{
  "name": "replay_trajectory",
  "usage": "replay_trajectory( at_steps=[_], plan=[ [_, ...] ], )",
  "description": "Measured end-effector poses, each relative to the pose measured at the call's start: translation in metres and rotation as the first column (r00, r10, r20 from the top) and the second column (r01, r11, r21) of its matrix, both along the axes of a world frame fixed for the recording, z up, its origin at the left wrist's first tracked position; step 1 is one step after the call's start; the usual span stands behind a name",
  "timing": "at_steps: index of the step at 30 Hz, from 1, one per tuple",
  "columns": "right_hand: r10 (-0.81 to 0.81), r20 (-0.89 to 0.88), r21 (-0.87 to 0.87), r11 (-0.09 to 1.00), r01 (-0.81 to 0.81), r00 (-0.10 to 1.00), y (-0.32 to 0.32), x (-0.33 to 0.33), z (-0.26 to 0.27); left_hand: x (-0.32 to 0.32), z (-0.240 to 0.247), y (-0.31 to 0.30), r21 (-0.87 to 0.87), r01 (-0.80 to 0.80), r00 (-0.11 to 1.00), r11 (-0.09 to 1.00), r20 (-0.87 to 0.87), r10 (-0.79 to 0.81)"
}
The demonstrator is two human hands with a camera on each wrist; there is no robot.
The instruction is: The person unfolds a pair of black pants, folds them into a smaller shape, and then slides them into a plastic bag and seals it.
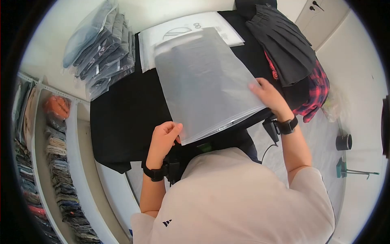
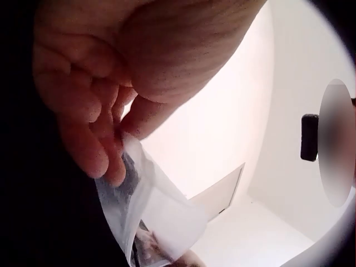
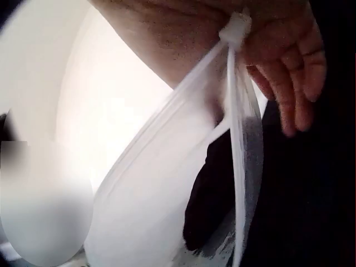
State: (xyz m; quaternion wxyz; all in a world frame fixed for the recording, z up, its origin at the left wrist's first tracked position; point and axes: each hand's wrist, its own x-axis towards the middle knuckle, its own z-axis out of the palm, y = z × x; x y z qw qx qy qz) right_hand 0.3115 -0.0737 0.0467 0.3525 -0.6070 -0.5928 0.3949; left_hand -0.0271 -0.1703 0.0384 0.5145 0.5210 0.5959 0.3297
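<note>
A large frosted plastic zip bag [image 1: 207, 77] lies over the table, its mouth edge towards the person. My left hand [image 1: 165, 136] pinches its near left corner; in the left wrist view thumb and fingertips meet on the film. At the near right side my right hand [image 1: 271, 95] grips the edge, thumb on top. In the right wrist view, the bag's mouth [image 3: 238, 167] gapes, and a dark piece [image 3: 211, 194] shows through the opening. A white zip slider [image 3: 236, 29] sits at the end of the mouth, against the right palm.
White printed plastic bags [image 1: 178, 24] lie beyond, partly under the frosted bag, on the black-covered table [image 1: 122, 122]. Bagged clothes [image 1: 107, 53] are stacked at the back left. A dark pleated skirt [image 1: 280, 44] and a red plaid garment [image 1: 319, 87] lie right. Shelves [image 1: 81, 134] of folded clothes stand left.
</note>
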Motion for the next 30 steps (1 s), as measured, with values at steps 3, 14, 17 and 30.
replay_trajectory(
  at_steps=[3,14,17,30],
  plan=[
    [0.077,-0.230,-0.137,0.984,-0.110,0.970,-0.008,0.007,-0.012,-0.002,-0.001,-0.008,0.080,-0.168,0.986,0.983,0.030,0.166],
    [0.134,-0.370,-0.330,0.906,-0.264,0.920,-0.065,0.019,-0.024,0.003,0.036,-0.022,0.600,-0.137,0.803,0.788,-0.398,0.443],
    [0.168,-0.383,-0.352,0.882,-0.312,0.908,-0.075,0.021,-0.016,0.040,0.047,-0.017,0.674,0.174,0.862,0.718,-0.456,0.220],
    [0.023,-0.628,-0.293,0.919,-0.264,0.778,-0.082,0.009,-0.012,0.169,0.007,0.008,0.658,0.629,0.739,0.413,-0.672,-0.054]
  ],
)
